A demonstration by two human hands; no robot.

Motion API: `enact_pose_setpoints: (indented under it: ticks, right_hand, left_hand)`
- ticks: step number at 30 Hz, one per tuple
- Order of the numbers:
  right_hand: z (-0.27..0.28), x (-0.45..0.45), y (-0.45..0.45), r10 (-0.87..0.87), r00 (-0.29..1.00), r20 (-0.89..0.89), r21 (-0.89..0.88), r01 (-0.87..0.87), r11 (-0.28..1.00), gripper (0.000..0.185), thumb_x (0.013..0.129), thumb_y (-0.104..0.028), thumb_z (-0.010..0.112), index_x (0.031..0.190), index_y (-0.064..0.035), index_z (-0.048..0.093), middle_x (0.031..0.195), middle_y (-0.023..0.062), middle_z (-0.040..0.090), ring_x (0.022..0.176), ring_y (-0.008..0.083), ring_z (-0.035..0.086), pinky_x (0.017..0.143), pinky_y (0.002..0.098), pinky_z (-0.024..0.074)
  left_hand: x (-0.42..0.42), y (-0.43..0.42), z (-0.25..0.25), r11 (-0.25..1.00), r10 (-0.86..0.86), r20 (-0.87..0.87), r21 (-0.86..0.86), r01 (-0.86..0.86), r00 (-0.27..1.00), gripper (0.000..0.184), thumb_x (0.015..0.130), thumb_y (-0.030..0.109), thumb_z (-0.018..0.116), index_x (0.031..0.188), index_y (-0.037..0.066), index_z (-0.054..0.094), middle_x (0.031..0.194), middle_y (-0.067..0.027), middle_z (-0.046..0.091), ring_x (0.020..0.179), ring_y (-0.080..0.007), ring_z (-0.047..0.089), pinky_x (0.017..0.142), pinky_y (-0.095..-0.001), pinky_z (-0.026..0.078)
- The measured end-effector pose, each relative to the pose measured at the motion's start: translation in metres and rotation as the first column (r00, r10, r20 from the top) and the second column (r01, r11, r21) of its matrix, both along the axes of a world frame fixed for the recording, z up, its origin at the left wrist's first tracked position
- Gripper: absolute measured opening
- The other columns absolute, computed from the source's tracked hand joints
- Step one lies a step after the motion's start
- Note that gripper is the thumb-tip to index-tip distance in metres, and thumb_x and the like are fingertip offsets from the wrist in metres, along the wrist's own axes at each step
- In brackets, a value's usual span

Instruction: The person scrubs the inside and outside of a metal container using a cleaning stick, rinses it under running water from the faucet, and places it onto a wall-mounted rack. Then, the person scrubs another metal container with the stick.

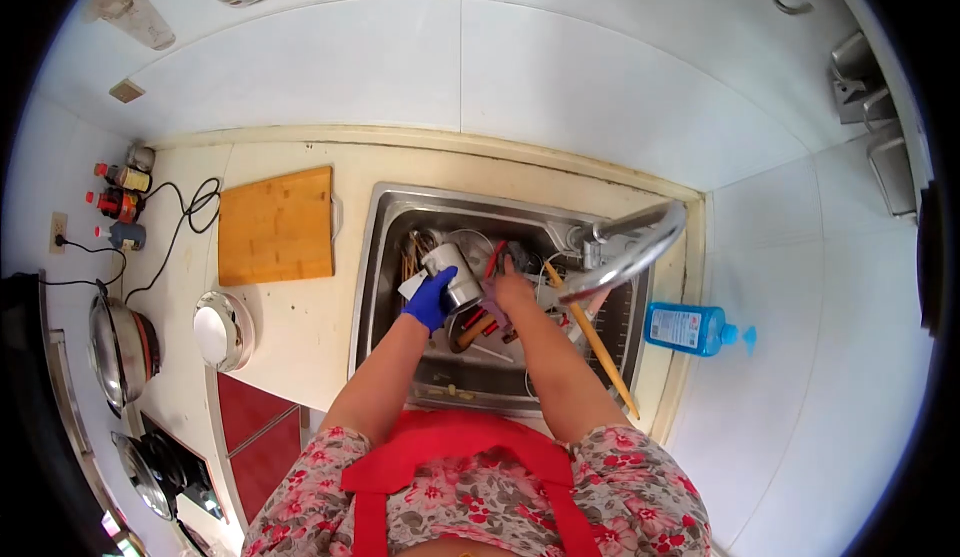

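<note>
My left hand [432, 300], in a blue glove, holds a metal cup [455, 275] over the left half of the sink [392, 197]. Just to the right, my right hand [512, 287] is bare and has its fingers on a dark greyish cloth [518, 255]; the fingertips are partly hidden. Utensils with thin handles [411, 254] lie left of the cup. Below and between the hands is a brown wooden handle [474, 332], among red-handled items. A long wooden stick [603, 355] slants across the sink's right side, beneath the faucet [630, 257].
A wooden cutting board [276, 226] lies on the counter to the left, with white bowls [222, 331] below it. Bottles [122, 204] and a black cord [186, 219] are farther left. At the right is a blue soap bottle [688, 328].
</note>
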State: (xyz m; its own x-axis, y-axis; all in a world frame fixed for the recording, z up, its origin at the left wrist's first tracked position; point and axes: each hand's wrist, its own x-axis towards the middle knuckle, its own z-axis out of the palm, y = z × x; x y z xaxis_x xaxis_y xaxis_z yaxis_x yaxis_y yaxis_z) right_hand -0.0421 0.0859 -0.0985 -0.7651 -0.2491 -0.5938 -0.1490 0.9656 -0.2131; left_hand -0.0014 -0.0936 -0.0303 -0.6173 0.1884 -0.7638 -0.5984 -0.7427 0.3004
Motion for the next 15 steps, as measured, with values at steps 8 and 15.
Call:
enact_pose_setpoints:
  ticks: [8, 15]
  right_hand:
    - [-0.001, -0.01, 0.009, -0.127, 0.985, -0.118, 0.006, 0.129, 0.992, 0.041, 0.061, -0.006, 0.071, 0.1, -0.0004, 0.057, 0.115, 0.0181, 0.048, 0.101, 0.0332, 0.053, 0.084, 0.0387, 0.0451]
    - [0.127, 0.031, -0.007, -0.721, 0.675, 0.155, -0.883, 0.422, 0.205, 0.04, 0.07, -0.003, 0.06, 0.107, -0.0025, 0.046, 0.099, 0.0089, 0.052, 0.092, 0.0169, 0.05, 0.084, 0.0279, 0.0396]
  left_hand:
    - [-0.01, 0.0, -0.011, 0.982, -0.086, -0.082, -0.177, 0.07, 0.993, 0.048, 0.074, 0.015, 0.068, 0.116, 0.01, 0.046, 0.101, -0.0069, 0.056, 0.088, -0.0211, 0.058, 0.073, -0.036, 0.05]
    - [-0.007, 0.004, 0.027, 0.931, -0.149, -0.146, -0.355, 0.089, 0.978, 0.051, 0.072, 0.01, 0.069, 0.117, 0.009, 0.044, 0.101, -0.0085, 0.056, 0.088, -0.0211, 0.058, 0.07, -0.0351, 0.051]
